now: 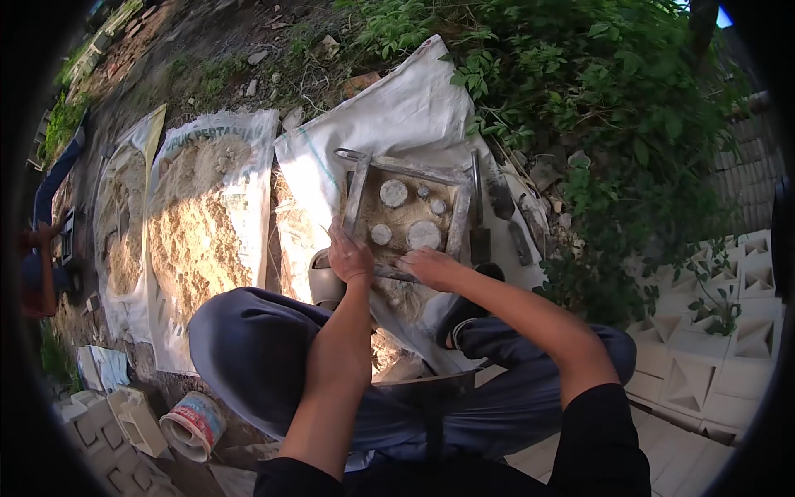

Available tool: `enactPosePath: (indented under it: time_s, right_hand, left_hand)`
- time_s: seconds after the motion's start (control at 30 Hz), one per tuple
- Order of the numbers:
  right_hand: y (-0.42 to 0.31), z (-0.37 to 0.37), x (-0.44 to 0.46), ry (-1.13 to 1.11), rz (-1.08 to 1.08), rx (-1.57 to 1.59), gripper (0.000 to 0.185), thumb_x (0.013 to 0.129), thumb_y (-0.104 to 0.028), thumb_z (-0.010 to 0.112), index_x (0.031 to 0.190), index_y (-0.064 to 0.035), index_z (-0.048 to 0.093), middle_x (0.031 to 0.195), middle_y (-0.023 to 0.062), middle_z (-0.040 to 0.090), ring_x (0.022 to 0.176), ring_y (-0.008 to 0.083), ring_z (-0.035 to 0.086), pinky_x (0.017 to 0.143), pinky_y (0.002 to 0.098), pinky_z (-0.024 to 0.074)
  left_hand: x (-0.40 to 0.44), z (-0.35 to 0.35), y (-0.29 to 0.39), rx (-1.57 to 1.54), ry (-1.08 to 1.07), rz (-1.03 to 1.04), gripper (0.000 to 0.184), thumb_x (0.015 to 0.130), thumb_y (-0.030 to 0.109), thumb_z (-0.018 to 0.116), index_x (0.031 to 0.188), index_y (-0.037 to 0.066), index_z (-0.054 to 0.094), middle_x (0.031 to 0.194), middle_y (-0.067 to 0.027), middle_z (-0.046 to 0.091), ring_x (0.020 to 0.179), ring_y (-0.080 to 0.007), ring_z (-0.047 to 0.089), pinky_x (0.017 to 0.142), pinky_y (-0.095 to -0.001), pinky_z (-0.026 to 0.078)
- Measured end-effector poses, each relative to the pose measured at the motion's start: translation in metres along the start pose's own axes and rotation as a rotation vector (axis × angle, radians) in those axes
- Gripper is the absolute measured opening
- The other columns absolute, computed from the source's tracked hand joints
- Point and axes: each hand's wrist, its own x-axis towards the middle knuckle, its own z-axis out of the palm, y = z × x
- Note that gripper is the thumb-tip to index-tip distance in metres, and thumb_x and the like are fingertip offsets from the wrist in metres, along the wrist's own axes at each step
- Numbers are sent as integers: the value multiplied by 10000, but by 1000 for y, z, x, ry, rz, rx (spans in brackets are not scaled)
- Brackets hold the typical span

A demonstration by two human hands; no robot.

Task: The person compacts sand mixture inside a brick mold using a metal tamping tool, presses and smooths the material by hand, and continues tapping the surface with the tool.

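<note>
A square frame (414,169) lies on a white sack (397,112), with sandy material inside it. Several pale round discs of different sizes sit in the sand, among them a large disc (424,235) and another disc (393,193). My left hand (351,255) is at the frame's lower left corner, fingers bent against its side bar. My right hand (429,267) rests at the near edge, fingertips by the near bar and below the large disc. Whether either hand grips the frame is unclear. Right of the frame lie a long-handled tool (479,207) and a trowel (505,203).
Two sacks of sand, one sack (207,215) and a narrower sack (122,215), lie to the left. A bucket (192,427) and pale blocks (704,364) stand nearby. Plants (588,91) grow at upper right. Another person (41,265) is at far left.
</note>
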Motion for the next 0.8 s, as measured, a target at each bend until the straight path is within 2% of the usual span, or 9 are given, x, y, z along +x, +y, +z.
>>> enactPosePath:
  time_s: [0.13, 0.23, 0.3, 0.33, 0.4, 0.5, 0.57, 0.73, 0.8]
  right_hand:
    - [3, -3, -11, 4, 0, 15, 342, 851, -32, 443, 1182, -36, 529, 1155, 108, 593, 1129, 272, 535, 933, 395, 445]
    - [6, -7, -25, -93, 108, 182, 317, 854, -69, 463, 1164, -37, 525, 1149, 131, 590, 1064, 283, 558, 878, 413, 461]
    - [0, -8, -36, 123, 370, 89, 231, 822, -91, 520, 1028, -34, 606, 1054, 150, 624, 1019, 298, 570, 826, 412, 471]
    - [-3, -9, -37, 116, 371, 95, 231, 822, -91, 520, 1028, -34, 606, 1054, 150, 624, 1019, 298, 570, 826, 412, 471]
    - [-4, -15, -35, 154, 450, -127, 128, 769, -80, 577, 850, -40, 667, 943, 146, 650, 982, 299, 574, 801, 403, 478]
    - [0, -5, -26, 161, 411, -150, 74, 733, -69, 606, 719, -62, 678, 846, 128, 660, 975, 280, 574, 786, 386, 478]
    - [-2, 2, -23, 171, 436, -125, 110, 753, -103, 591, 713, -44, 674, 822, 142, 652, 938, 299, 592, 773, 413, 486]
    - [-6, 14, -9, 165, 537, -8, 184, 781, -151, 583, 732, -6, 685, 803, 201, 649, 856, 347, 637, 723, 469, 506]
    - [-9, 6, -3, 73, 674, 122, 115, 763, -93, 586, 785, -25, 676, 896, 175, 664, 910, 364, 633, 725, 488, 516]
  left_hand:
    - [0, 0, 2, -14, 25, 9, 349, 950, 149, 372, 1288, 130, 456, 1219, -123, 575, 997, -377, 584, 836, -452, 442]
    - [1, 0, 5, -10, 7, 0, 347, 954, 154, 371, 1288, 121, 458, 1208, -124, 585, 1005, -370, 585, 843, -446, 444]
    - [0, -3, 4, 7, -19, -21, 344, 957, 157, 371, 1285, 114, 462, 1201, -125, 591, 1012, -365, 586, 848, -443, 446]
    - [-1, -4, 5, -2, -6, -14, 342, 959, 159, 370, 1284, 113, 466, 1202, -125, 592, 1018, -359, 587, 855, -438, 447]
    - [0, -3, 7, -16, 12, -1, 341, 962, 161, 369, 1283, 112, 469, 1203, -125, 594, 1024, -353, 587, 861, -433, 448]
    - [1, -3, 5, 15, 11, -8, 341, 966, 163, 365, 1284, 109, 474, 1212, -127, 592, 1037, -344, 586, 869, -426, 447]
    - [1, -5, 8, -16, 7, -6, 331, 957, 156, 377, 1255, 69, 492, 1190, -144, 591, 1048, -345, 575, 864, -434, 441]
    - [0, 1, 1, -17, 20, 18, 333, 955, 159, 377, 1256, 72, 492, 1195, -141, 593, 1053, -341, 575, 870, -425, 440]
    - [0, 1, 3, -15, 24, 32, 333, 954, 158, 379, 1256, 71, 491, 1194, -141, 594, 1052, -341, 575, 871, -423, 440]
